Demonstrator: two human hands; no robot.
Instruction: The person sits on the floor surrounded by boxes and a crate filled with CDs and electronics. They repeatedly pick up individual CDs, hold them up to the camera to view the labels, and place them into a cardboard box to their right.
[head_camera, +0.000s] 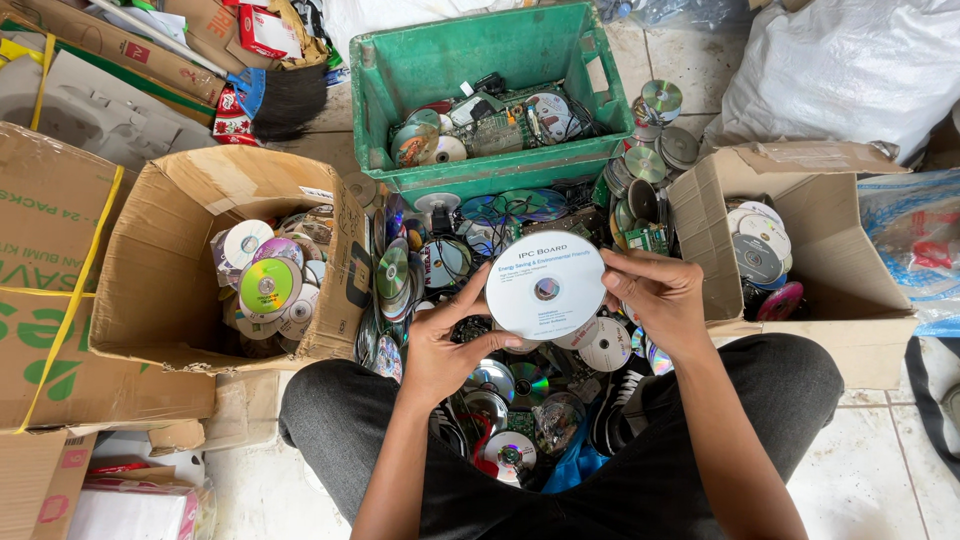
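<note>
Holding round white printed plastic disc at chest height above loose disc heap between knees; left hand and right hand pinch its opposite edges. Inspection step, seemingly. Next: choose left brown cardboard box, right cardboard box or green plastic crate.

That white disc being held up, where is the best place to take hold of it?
By the outer rim, from opposite sides. The white disc is thin and flat, its printed face turned up toward the camera, so pinching the edge keeps fingers off the faces. The left hand and the right hand do just that, fingertips on the left and right rim.
</note>
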